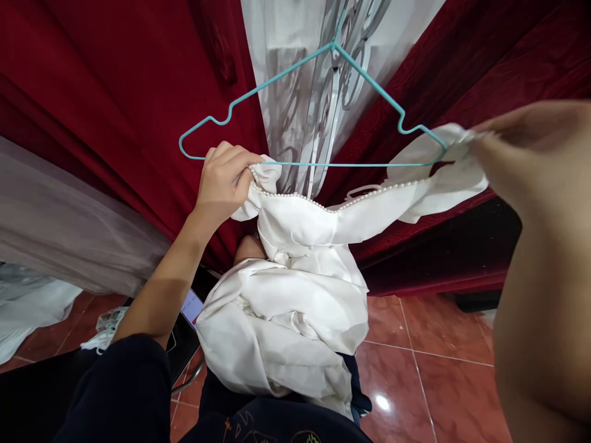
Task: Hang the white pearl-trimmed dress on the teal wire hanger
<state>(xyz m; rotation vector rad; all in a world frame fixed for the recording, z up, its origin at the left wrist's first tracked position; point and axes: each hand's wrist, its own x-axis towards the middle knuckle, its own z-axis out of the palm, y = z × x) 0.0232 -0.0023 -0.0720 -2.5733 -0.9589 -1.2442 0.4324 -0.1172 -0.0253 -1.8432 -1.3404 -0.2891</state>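
Observation:
A white satin garment (pixel 295 289) with a pearl-beaded neckline hangs bunched in front of me. My left hand (pixel 224 181) is closed on its left shoulder, just under the bottom bar of a teal wire hanger (pixel 323 92). My right hand (pixel 530 151), very close to the camera, pinches the garment's right shoulder. That shoulder is draped over the hanger's right end. The hanger's hook runs out of the top of the view in front of a white sheer curtain (pixel 314 74).
Dark red drapes (pixel 106 92) hang on both sides of the sheer curtain. Grey fabric (pixel 55 227) and white cloth lie at the left. The floor is glossy red tile (pixel 429 357). A phone screen (pixel 191 306) shows below my left forearm.

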